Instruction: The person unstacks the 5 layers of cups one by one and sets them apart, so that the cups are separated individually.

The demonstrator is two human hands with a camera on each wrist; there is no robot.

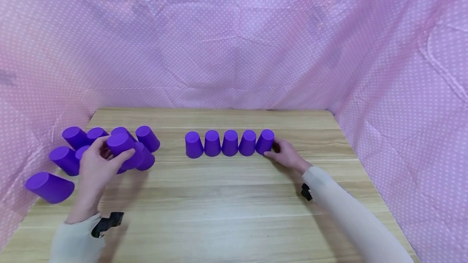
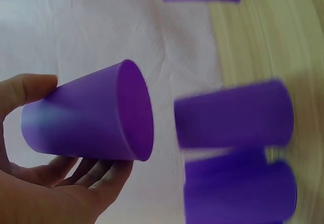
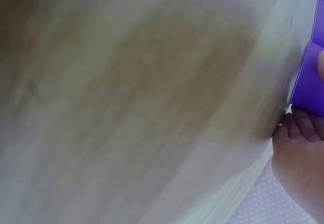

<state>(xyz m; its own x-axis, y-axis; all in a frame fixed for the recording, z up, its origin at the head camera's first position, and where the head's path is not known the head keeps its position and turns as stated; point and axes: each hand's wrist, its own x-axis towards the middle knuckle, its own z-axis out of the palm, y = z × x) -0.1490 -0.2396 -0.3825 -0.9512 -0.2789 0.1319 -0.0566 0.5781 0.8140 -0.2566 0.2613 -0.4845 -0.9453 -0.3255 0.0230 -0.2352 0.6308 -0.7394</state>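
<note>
My left hand [image 1: 96,165] grips a purple plastic cup [image 1: 122,145] between thumb and fingers, raised above other cups at the left. In the left wrist view that held cup [image 2: 86,115] has its open mouth toward the cups below. On the other side, my right hand [image 1: 287,155] holds the rightmost cup [image 1: 265,142] of a row near its base. That cup stands mouth down on the table. In the right wrist view the right hand [image 3: 304,158] shows only at the right edge, with thumb and fingers on either side of the cup [image 3: 308,82].
Several upside-down purple cups [image 1: 230,143] form a straight row on the wooden table [image 1: 226,206]. More stand grouped at the left, with one cup [image 1: 51,188] nearest the front-left edge. Pink dotted cloth [image 1: 234,52] hangs behind and along both sides.
</note>
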